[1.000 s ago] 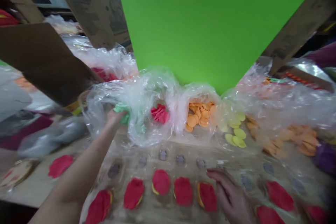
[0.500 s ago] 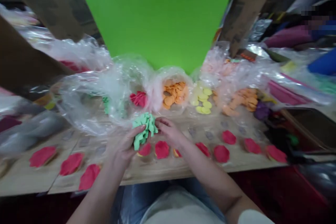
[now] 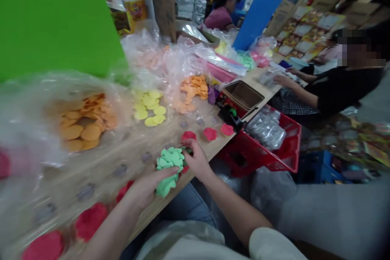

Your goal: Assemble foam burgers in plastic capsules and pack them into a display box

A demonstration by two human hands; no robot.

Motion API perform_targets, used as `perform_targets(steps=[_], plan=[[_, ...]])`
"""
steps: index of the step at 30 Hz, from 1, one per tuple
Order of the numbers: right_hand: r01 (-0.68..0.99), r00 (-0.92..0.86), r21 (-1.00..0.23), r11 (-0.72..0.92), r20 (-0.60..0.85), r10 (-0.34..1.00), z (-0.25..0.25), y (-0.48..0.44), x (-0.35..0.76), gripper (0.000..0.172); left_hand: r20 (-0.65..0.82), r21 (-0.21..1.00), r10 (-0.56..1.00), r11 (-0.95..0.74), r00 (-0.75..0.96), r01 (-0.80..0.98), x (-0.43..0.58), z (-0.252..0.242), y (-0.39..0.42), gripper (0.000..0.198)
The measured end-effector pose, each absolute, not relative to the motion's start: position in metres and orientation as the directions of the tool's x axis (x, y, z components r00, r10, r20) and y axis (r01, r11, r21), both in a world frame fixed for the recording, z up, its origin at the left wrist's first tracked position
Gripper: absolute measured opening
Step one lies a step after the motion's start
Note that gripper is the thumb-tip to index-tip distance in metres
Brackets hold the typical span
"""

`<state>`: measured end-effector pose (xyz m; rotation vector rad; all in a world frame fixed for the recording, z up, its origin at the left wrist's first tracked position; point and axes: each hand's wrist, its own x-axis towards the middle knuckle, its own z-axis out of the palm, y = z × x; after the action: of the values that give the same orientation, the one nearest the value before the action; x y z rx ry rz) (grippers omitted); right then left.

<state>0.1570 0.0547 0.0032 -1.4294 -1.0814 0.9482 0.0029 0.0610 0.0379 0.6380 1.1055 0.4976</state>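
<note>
My left hand is closed round a bunch of light green leaf-shaped foam pieces, held just above the near edge of the wooden table. My right hand pinches at the right side of the same bunch. Red petal pieces lie in a row along the table edge, some to the right of my hands and some at the lower left. Behind them, open clear plastic bags hold orange discs, yellow discs and paler orange pieces.
A large green sheet stands at the back left. A red crate with clear packets sits right of the table, next to a brown tray. A person in black works at the right; another sits farther back.
My left hand drew the green pieces out of a plastic bag and brought them to the table edge, where my right hand joined. The view has swung to the right.
</note>
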Motion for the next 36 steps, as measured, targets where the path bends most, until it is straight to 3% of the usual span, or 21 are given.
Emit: perform_targets(steps=[5,7,10,13,16,19,22,26,31,36], plan=[[-0.070,0.229,-0.962,-0.265,-0.274,0.934,0.002,0.046,0.234,0.032,-0.600,0.749,0.647,0.661,0.471,0.046,0.062,0.027,0.091,0.040],[0.022,0.425,-0.973,-0.228,-0.197,0.883,0.000,0.050,0.275,0.035,-0.619,0.735,0.608,0.672,0.497,0.093,0.079,0.023,0.103,0.040],[0.382,0.666,-0.889,-0.251,0.077,0.742,-0.007,0.065,0.332,0.041,-0.591,0.760,0.576,0.632,0.565,0.151,0.103,0.019,0.113,0.035],[0.508,0.638,-0.805,-0.308,0.111,0.762,-0.019,0.080,0.367,0.040,-0.536,0.815,0.554,0.535,0.637,0.220,0.125,0.022,0.118,0.040],[0.642,0.545,-0.699,-0.315,0.128,0.828,-0.031,0.088,0.377,0.032,-0.488,0.866,0.545,0.402,0.682,0.298,0.148,0.024,0.121,0.062],[0.793,0.463,-0.540,-0.282,0.233,0.855,-0.039,0.087,0.375,0.027,-0.395,0.913,0.564,0.151,0.725,0.380,0.172,0.022,0.128,0.083],[0.861,0.429,-0.430,-0.273,0.323,0.844,-0.043,0.080,0.375,0.027,-0.315,0.882,0.541,-0.136,0.780,0.451,0.197,0.014,0.138,0.093],[0.919,0.382,-0.255,-0.300,0.397,0.835,-0.047,0.064,0.376,0.030,-0.369,0.733,0.474,-0.381,0.800,0.564,0.226,0.002,0.148,0.098],[0.941,0.337,-0.142,-0.306,0.348,0.875,-0.051,0.052,0.372,0.035,-0.467,0.635,0.463,-0.417,0.753,0.650,0.249,-0.008,0.155,0.092],[0.920,0.391,-0.169,-0.354,0.324,0.861,-0.057,0.054,0.372,0.040,-0.455,0.613,0.490,-0.432,0.743,0.661,0.246,-0.003,0.145,0.089]])
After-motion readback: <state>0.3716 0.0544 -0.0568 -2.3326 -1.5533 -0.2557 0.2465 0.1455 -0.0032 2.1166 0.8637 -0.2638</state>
